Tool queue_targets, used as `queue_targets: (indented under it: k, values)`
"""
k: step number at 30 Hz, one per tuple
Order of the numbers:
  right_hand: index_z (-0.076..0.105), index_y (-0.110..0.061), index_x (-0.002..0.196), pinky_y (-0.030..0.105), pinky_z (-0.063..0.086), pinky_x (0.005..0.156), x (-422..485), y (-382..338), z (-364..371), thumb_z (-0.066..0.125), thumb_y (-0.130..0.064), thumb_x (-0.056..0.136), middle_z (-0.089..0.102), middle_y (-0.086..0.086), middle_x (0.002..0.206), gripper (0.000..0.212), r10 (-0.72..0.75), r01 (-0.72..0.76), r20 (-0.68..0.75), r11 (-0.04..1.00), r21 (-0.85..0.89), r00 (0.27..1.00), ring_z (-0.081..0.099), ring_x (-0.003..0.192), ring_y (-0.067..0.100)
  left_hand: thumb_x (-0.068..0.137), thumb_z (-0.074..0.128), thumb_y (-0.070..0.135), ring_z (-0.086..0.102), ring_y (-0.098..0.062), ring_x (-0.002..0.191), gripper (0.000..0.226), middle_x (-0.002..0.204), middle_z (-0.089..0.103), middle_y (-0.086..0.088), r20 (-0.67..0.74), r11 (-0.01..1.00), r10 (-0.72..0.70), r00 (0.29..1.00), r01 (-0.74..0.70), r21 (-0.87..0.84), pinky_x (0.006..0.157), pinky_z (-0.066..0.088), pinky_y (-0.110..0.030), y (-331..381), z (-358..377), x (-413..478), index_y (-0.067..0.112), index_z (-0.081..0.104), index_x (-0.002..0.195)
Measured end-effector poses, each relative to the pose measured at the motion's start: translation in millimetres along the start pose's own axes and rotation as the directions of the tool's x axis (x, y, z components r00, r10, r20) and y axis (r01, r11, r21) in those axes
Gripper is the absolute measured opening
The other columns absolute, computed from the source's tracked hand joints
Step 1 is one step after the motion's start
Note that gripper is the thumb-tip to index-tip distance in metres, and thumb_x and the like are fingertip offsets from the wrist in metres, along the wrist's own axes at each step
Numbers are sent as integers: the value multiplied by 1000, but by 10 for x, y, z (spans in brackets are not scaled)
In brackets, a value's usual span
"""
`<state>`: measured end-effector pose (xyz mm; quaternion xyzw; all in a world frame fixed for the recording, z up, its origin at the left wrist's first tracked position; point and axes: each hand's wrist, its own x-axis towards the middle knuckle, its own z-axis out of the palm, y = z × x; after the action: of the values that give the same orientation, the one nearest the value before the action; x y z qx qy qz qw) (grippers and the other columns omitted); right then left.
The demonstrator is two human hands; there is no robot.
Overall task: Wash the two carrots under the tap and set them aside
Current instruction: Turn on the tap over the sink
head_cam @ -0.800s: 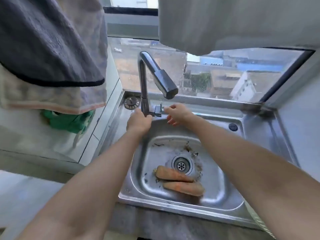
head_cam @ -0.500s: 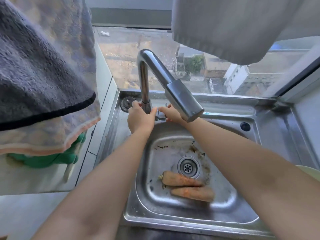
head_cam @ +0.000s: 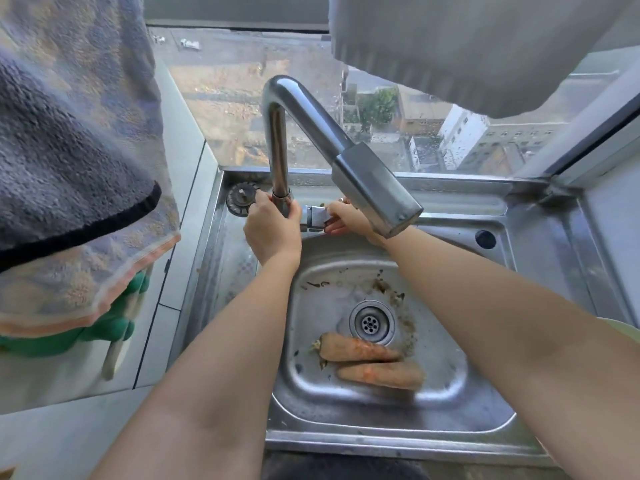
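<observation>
Two dirty orange carrots lie side by side in the steel sink [head_cam: 450, 424], just in front of the drain [head_cam: 371, 322]: the far carrot [head_cam: 356, 348] and the near carrot [head_cam: 381, 374]. The steel tap [head_cam: 311, 126] rises behind the basin, and its spout head [head_cam: 377, 195] hangs over my right wrist. My left hand [head_cam: 273, 230] is wrapped around the base of the tap's neck. My right hand [head_cam: 346, 218] pinches the tap's side lever [head_cam: 316, 218]. No water is running.
A grey towel [head_cam: 69, 150] hangs at upper left with a green item [head_cam: 104, 327] beneath it, and a white cloth [head_cam: 467, 46] hangs at upper right. A sink strainer plug [head_cam: 240, 199] lies by the tap. A pale bowl rim [head_cam: 623, 329] shows at the right edge. Dirt specks surround the drain.
My head has moved closer and lower over the sink. My left hand closed around the tap's base and my right hand took hold of the lever. The carrots have not moved.
</observation>
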<state>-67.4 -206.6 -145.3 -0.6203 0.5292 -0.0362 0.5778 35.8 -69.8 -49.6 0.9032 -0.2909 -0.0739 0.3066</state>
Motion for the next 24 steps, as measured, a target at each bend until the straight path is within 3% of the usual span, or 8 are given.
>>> queue_targets:
  k: [4, 8, 11, 13, 16, 19, 21, 24]
  values:
    - [65, -18, 88, 57, 54, 90, 329, 314, -2, 64, -32, 59, 71, 22, 106, 32, 55, -57, 57, 998, 24, 997, 68, 103, 40, 90, 60, 38, 64, -35, 94, 39, 103, 68, -16, -29, 1000, 12, 1000, -12, -4, 79, 46, -39, -10, 30, -24, 3, 57, 106]
    - [63, -9, 92, 57, 56, 88, 325, 279, 22, 65, -33, 57, 70, 25, 107, 42, 111, -122, 104, 987, 105, 988, 70, 99, 38, 90, 60, 38, 64, -33, 94, 37, 103, 69, -14, -48, 1000, 16, 999, -17, -9, 78, 44, -37, -4, 31, -36, 5, 58, 106]
    - [58, -7, 89, 47, 55, 93, -421, -188, 40, 64, -21, 85, 68, 20, 99, 16, 46, -53, 44, 983, 175, 998, 68, 100, 35, 91, 61, 37, 63, -28, 97, 35, 107, 68, -10, -37, 999, -5, 999, 4, -36, 80, 42, -32, 2, 16, -68, 7, 59, 110]
    - [56, -5, 94, 37, 57, 83, -643, -267, 84, 52, -15, 99, 66, 21, 99, 12, 29, -35, 29, 973, 227, 999, 68, 94, 28, 91, 61, 32, 61, -28, 103, 35, 114, 64, -12, -10, 996, -26, 1000, 25, -86, 86, 42, -33, -5, 16, -76, 5, 57, 114]
    - [59, -3, 110, 21, 56, 55, -765, -173, 102, 59, -30, 97, 70, 12, 93, 30, 49, -62, 69, 976, 208, 996, 71, 71, 14, 92, 58, 23, 57, -33, 108, 39, 123, 54, -18, 58, 983, -70, 996, 78, -164, 94, 47, -41, -53, 44, -118, 0, 49, 122]
    - [62, -5, 105, 27, 59, 65, -974, 25, 67, 60, -27, 96, 67, 6, 86, 23, 49, -64, 96, 985, 163, 994, 68, 61, 9, 91, 61, 19, 54, -36, 113, 48, 130, 48, -20, 129, 975, -155, 979, 172, -137, 94, 45, -42, -133, 138, -236, -1, 41, 129]
    - [61, -6, 100, 25, 54, 64, -1154, 209, 66, 50, -18, 100, 65, 6, 82, 16, 81, -89, 67, 988, 127, 994, 66, 65, 13, 92, 56, 21, 56, -36, 111, 38, 126, 56, -17, 232, 959, -225, 946, 257, -117, 89, 44, -38, -221, 234, -367, 3, 48, 125]
    - [62, -6, 103, 25, 51, 63, -1316, 568, 117, 48, -15, 100, 65, 8, 84, 17, 172, -173, 47, 984, 34, 984, 62, 66, 15, 90, 50, 23, 62, -32, 93, 24, 98, 68, -10, 513, 930, -281, 811, 362, -62, 78, 46, -32, -416, 511, -624, 10, 66, 102]
